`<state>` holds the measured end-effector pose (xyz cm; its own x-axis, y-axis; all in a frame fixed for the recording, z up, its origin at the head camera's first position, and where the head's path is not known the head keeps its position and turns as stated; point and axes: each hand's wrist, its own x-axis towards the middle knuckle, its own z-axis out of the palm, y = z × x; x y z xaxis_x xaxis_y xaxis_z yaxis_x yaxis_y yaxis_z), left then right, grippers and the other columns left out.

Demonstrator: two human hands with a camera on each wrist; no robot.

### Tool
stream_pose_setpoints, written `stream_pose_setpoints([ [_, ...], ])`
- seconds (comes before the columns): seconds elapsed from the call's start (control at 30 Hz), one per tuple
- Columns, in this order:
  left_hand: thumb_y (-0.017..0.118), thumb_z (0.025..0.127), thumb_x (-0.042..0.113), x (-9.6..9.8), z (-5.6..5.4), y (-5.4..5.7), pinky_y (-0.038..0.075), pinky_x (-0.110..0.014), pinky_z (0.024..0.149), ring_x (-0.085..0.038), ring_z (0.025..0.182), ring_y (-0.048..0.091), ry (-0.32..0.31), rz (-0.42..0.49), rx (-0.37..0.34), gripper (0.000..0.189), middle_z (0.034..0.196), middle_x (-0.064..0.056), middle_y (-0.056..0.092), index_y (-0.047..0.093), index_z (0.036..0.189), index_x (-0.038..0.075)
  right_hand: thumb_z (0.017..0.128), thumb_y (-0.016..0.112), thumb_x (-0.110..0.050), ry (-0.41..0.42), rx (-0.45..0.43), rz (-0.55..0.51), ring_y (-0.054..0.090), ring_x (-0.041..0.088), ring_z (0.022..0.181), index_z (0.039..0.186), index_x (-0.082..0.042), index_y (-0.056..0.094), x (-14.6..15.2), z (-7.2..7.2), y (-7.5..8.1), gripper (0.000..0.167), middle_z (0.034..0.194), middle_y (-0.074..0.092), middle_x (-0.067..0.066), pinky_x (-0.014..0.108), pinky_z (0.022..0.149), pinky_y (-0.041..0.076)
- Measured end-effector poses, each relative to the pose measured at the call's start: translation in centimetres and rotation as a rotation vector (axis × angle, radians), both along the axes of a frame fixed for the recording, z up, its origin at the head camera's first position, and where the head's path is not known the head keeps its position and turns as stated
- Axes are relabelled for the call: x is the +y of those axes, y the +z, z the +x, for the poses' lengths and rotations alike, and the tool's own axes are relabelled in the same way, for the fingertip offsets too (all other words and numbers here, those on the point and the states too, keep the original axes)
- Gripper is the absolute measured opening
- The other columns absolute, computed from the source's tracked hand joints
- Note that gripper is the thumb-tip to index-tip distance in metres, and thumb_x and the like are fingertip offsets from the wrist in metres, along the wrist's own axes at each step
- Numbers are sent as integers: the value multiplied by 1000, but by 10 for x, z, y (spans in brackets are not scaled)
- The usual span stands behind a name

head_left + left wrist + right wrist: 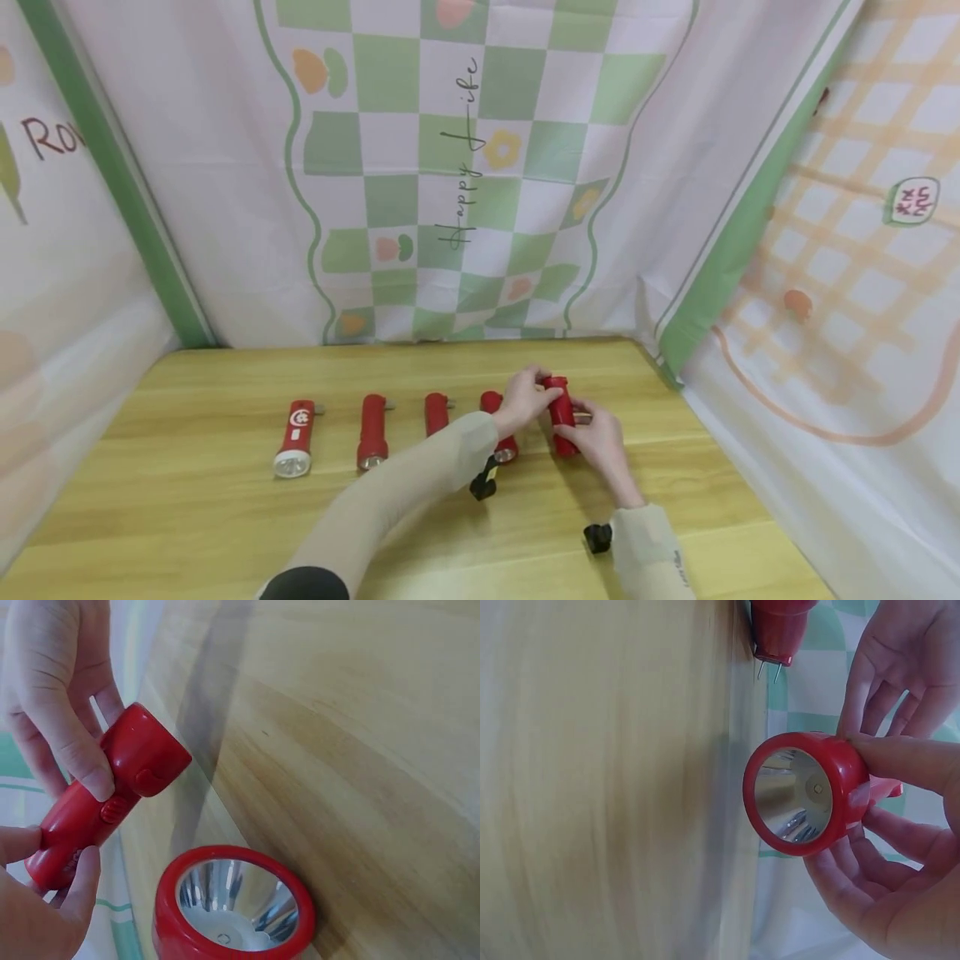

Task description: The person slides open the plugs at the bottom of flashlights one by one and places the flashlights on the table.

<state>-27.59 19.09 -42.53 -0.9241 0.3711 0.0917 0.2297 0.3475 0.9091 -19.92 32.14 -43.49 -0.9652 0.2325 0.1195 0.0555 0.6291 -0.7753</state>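
Both hands hold a red flashlight over the right part of the table. My left hand pinches its tail end, seen at lower left in the left wrist view. Around the lamp end are the fingers of my right hand. In the right wrist view its round lens and silver reflector face the camera. A slide switch shows on the body in the left wrist view. Close by on the left lies another red flashlight, partly behind the left hand; its lamp end faces the left wrist camera.
Further left on the wooden table lie a red flashlight half hidden by the left sleeve, another red flashlight, and a red flashlight with a white head. Metal prongs stick out of their sides. Printed curtains hang around the table.
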Motion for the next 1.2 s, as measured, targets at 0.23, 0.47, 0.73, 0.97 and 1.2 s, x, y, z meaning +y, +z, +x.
stream_pose_setpoints([
  [0.23, 69, 93, 16, -4, 0, 2, 60, -24, 74, -20, 94, 69, -15, 77, -24, 33, 119, -13, 68, 61, 123, 4, 83, 76, -5, 22, 41, 48, 67, 42, 106, 128, 9, 58, 0, -1, 0, 51, 122, 65, 31, 45, 88, 60],
  [0.47, 70, 92, 16, -10, 3, 3, 59, -23, 74, -20, 90, 71, -22, 127, -8, 32, 121, -13, 67, 63, 122, 7, 83, 77, -5, 32, 64, 53, 66, 40, 106, 128, 8, 58, 0, -1, 3, 51, 121, 65, 30, 44, 89, 60],
  [0.73, 72, 90, 13, -16, 8, 7, 58, -21, 71, -22, 93, 72, -33, 163, 12, 30, 121, -12, 67, 63, 118, 7, 82, 77, -2, 39, 95, 49, 65, 38, 106, 127, 7, 58, -2, 0, 6, 50, 121, 64, 28, 44, 92, 59],
  [0.97, 72, 90, 13, -19, 6, 6, 58, -21, 70, -22, 93, 72, -56, 168, 36, 29, 121, -11, 67, 63, 118, 8, 81, 77, 0, 42, 103, 33, 65, 39, 108, 126, 7, 58, -4, -1, 7, 50, 120, 64, 27, 43, 93, 58],
  [1.2, 72, 90, 14, -24, 4, 2, 58, -21, 71, -20, 92, 72, -102, 178, 43, 29, 121, -11, 68, 63, 117, 8, 83, 77, -2, 52, 81, 13, 65, 42, 111, 127, 8, 56, -6, 1, 6, 50, 122, 65, 30, 41, 92, 59],
])
